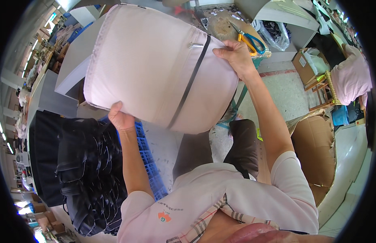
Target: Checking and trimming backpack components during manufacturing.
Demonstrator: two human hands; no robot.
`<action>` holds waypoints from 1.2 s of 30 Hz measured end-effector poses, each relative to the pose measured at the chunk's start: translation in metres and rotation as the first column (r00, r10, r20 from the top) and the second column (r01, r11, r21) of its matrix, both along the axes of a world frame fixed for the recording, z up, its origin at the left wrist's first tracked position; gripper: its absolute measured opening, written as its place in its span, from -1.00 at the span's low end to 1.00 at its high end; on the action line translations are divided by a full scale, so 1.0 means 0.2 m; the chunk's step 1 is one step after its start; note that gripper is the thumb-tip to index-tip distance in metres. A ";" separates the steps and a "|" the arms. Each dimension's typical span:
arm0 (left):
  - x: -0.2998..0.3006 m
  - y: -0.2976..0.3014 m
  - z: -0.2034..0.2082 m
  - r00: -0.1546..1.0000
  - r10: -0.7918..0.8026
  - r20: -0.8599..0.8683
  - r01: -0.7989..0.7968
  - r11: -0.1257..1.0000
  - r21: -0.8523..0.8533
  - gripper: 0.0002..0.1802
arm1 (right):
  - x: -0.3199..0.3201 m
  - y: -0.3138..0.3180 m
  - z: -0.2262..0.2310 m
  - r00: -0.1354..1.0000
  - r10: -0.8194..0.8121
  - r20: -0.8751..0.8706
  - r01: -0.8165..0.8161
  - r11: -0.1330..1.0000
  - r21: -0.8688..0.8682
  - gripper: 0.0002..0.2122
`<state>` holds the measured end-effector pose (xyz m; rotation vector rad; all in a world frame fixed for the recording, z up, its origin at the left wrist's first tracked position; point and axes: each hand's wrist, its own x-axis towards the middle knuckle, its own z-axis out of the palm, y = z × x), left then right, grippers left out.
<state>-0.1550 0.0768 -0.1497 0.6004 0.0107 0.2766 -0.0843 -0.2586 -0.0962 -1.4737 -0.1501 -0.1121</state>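
Observation:
A large pale fabric panel, with rounded corners and a stitched edge, is held up in front of me. Across it runs a black band, and a small metal zipper pull lies beside that band. My left hand pinches the panel's lower left edge, thumb on top and fingers hidden beneath. At the upper right edge, my right hand grips it the same way. Just beyond my right hand, scissors with yellow and blue handles rest on a cluttered stand.
To my left, a blue plastic crate stands by a heap of black sewn pieces with loose threads. An open cardboard box is at my right. Farther right, another person is beside a wooden chair. Grey tables surround the panel.

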 end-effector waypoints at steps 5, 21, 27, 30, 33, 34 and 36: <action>0.10 -0.08 0.00 0.996 -0.076 -0.036 0.074 0.996 -0.047 -0.33 | 0.08 -0.06 -0.02 0.999 -0.035 -0.002 0.034 0.999 -0.035 -0.86; 0.11 -0.13 -0.05 0.990 -0.092 -0.108 0.084 0.994 -0.075 -0.42 | 0.09 -0.12 -0.08 0.994 -0.042 -0.099 0.038 0.998 -0.048 -0.86; 0.08 -0.11 -0.10 0.986 -0.147 -0.078 0.137 0.984 -0.115 -0.44 | 0.07 -0.12 -0.07 0.995 -0.025 -0.098 0.020 0.998 -0.059 -0.83; 0.05 -0.08 -0.11 0.990 -0.116 -0.077 0.106 0.987 -0.123 -0.42 | 0.11 -0.09 -0.06 0.995 -0.002 -0.096 -0.003 0.999 -0.050 -0.80; 0.04 -0.06 -0.12 0.994 -0.105 -0.036 0.099 0.985 -0.144 -0.41 | 0.16 -0.05 -0.04 0.999 0.006 -0.041 -0.007 1.000 -0.004 -0.77; 0.04 -0.06 -0.12 0.995 -0.091 -0.039 0.085 0.986 -0.145 -0.41 | 0.18 -0.04 -0.04 0.997 0.019 -0.075 -0.019 1.000 0.001 -0.76; 0.03 -0.06 -0.11 0.996 -0.077 -0.041 0.071 0.987 -0.146 -0.41 | 0.20 -0.04 -0.03 0.994 0.031 -0.109 -0.031 1.000 0.005 -0.74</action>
